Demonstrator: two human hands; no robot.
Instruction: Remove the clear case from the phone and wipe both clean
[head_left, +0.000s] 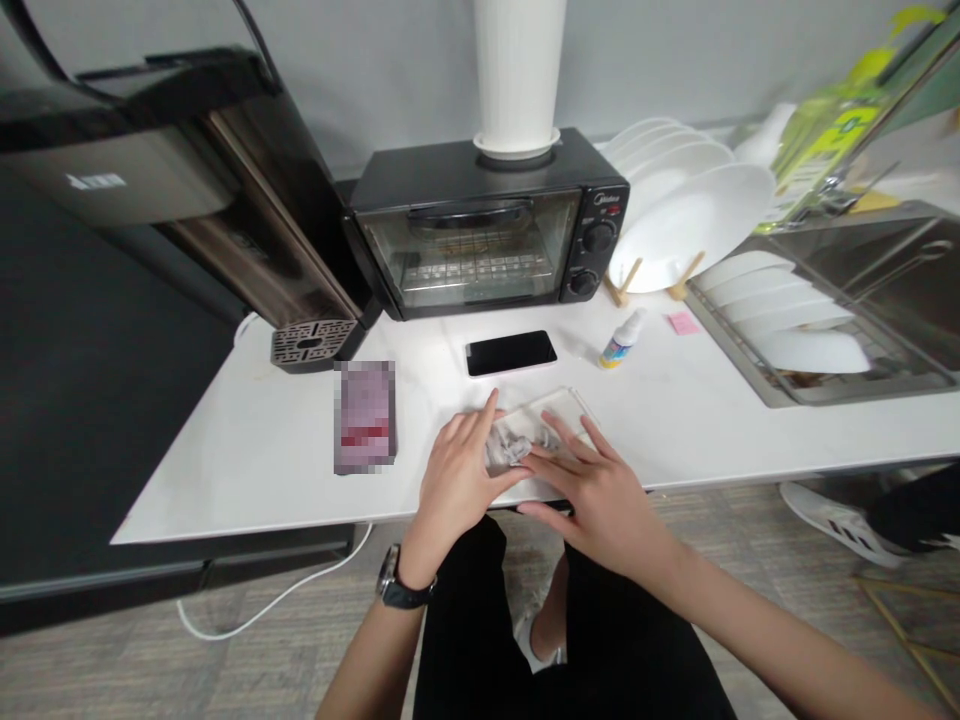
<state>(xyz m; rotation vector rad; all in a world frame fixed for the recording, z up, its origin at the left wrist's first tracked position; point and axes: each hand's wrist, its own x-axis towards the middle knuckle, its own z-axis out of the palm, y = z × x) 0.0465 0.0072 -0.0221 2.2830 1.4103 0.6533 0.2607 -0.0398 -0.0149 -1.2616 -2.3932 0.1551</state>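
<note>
At the counter's front edge, my left hand [459, 462], with a black watch on the wrist, rests against the left side of a clear, shallow case [576, 406]. Crumpled whitish material [511, 446] lies between my hands on the case. My right hand [592, 490] reaches over the case from the right with its fingers spread, their tips near the crumpled material. The fingers of my left hand are also apart, the thumb pointing right. Just behind the case lies a black-screened phone [511, 354]. A small spray bottle [622, 340] stands to the right of the phone.
A toaster oven [480, 240] bears a white pot [519, 80]. To the left are a dark drink machine [262, 230] and a blurred-out purplish packet [365, 415]. White plates [686, 220], a pink note [683, 323] and a sink [900, 290] are at right. Another person's shoe [840, 522] shows below.
</note>
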